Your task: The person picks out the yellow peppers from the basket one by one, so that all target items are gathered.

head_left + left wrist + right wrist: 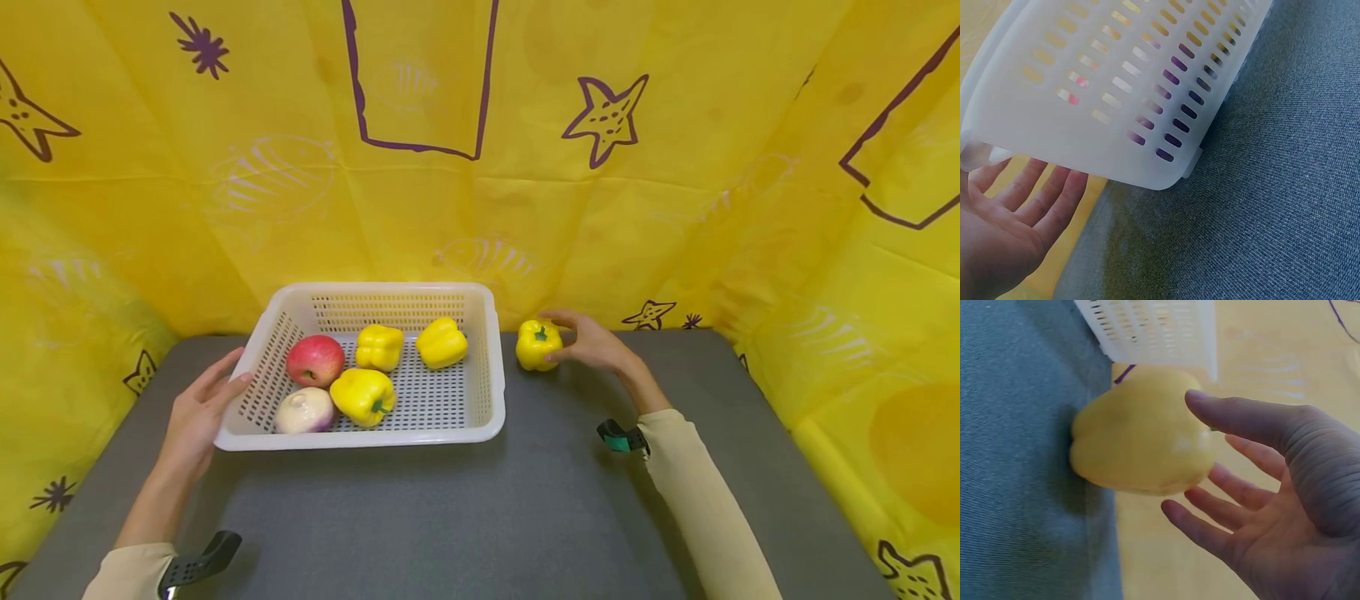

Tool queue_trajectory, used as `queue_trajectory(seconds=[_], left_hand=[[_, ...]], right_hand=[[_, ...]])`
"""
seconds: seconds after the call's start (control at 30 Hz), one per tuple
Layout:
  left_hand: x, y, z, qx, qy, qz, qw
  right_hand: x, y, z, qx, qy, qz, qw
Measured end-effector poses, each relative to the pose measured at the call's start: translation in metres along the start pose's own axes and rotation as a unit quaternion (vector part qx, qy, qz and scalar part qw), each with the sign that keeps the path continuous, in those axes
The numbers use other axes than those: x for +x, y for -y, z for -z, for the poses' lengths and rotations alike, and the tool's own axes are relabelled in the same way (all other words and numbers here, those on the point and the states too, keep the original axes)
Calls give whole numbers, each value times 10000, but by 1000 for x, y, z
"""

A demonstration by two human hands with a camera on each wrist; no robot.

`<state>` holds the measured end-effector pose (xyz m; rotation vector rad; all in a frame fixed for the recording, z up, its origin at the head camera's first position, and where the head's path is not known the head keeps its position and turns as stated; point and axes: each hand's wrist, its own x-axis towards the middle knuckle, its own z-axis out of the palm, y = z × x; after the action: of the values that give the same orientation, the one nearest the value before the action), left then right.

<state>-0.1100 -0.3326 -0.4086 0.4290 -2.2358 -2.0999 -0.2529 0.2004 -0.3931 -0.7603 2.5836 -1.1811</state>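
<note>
A white plastic basket [442, 435] stands on the grey table. My left hand [197, 417] holds its left rim, the thumb over the edge and the fingers along the outside; some fingertips are hidden behind the basket in the left wrist view. Inside lie a red apple [315, 361], a white and purple turnip [303, 411] and several yellow bell peppers [363, 397]. To the right of the basket, another yellow bell pepper [1141, 431] sits on the table. Around its right side my right hand [592, 340] is spread, thumb in front and fingers behind, with a loose gap to the palm.
The grey table [450, 525] stretches in front of the basket and to both sides. Yellow cloth [525, 208] with starfish and fish drawings hangs right behind the basket and along the left and right sides. Each wrist wears a dark strap [198, 567].
</note>
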Motion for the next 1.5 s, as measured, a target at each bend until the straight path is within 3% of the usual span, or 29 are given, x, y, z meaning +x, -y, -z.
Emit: queue_trajectory(seconds=[0.2,0.4,0.57,0.97,1.27,1.5], left_hand=[[0,0,0,-44,2,31,10000],[0,0,1,-49,14,-16,10000],[0,0,1,-40,5,-36,10000],[0,1,0,-147,17,-73,9999],[-1,1,0,-125,0,-126,9998],[-1,1,1,-62,41,-138,9999]], right_hand=[[0,17,11,270,49,-103,9996],[4,38,16,71,-155,489,9987],[10,59,13,-275,-189,671,9972],[29,80,-15,-1246,-129,1057,9865],[40,90,-35,-1383,64,1040,9849],[57,94,-55,-2014,143,1406,9693]])
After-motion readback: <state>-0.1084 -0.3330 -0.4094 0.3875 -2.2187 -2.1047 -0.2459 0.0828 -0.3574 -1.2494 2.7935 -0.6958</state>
